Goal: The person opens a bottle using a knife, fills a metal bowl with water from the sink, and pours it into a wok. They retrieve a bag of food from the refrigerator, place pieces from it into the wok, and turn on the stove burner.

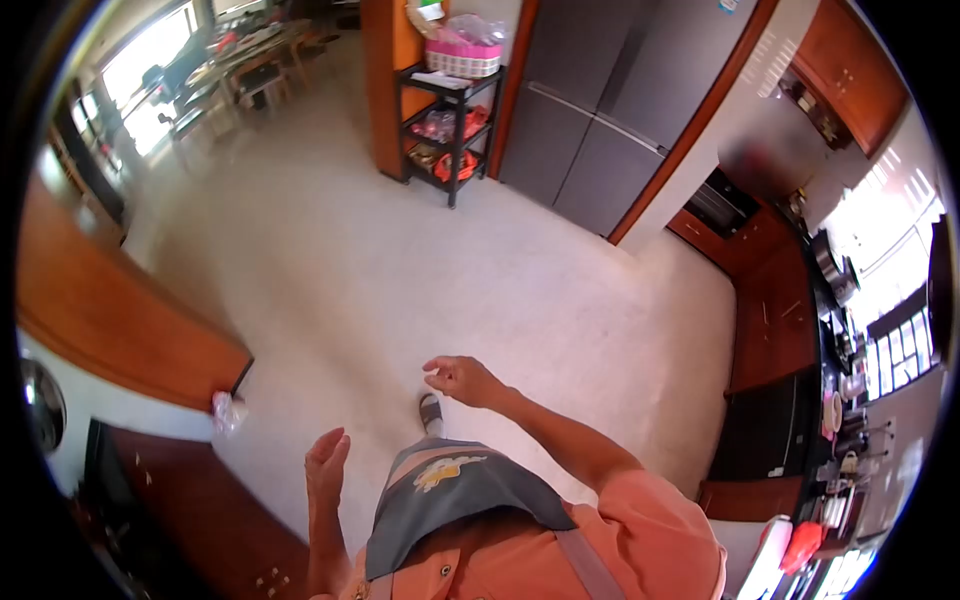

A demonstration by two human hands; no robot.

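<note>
Here is the right hand (464,382), out ahead of the body above the pale floor (330,225), fingers loosely curled, a gap showing between thumb and forefinger. Across from it, the left hand (326,464) is raised, fingers pointing upward, slightly bent and unclenched.

Between the two comes the grey apron (470,505), worn over an orange shirt (650,520), with a yellow-and-white print (447,472) near its far edge. It is the nearest thing to both hands: the right just beyond that far edge, the left beside the left edge, each apart from the cloth. Just past the far edge, a dark sandal (430,410) (with a foot in it) rests on the floor.

Out to the floor's left edge, a clear plastic bag (229,413) sits against the corner of a wooden panel (130,310). At the far edge stands a black three-tier trolley (456,150), a pink-and-white basket (463,62) on its top shelf and red bags on the lower ones, right beside a grey refrigerator (600,110). Down the right edge runs a dark countertop (817,300), pots (830,258) along its window side; farther items there are too blurred to name.
</note>
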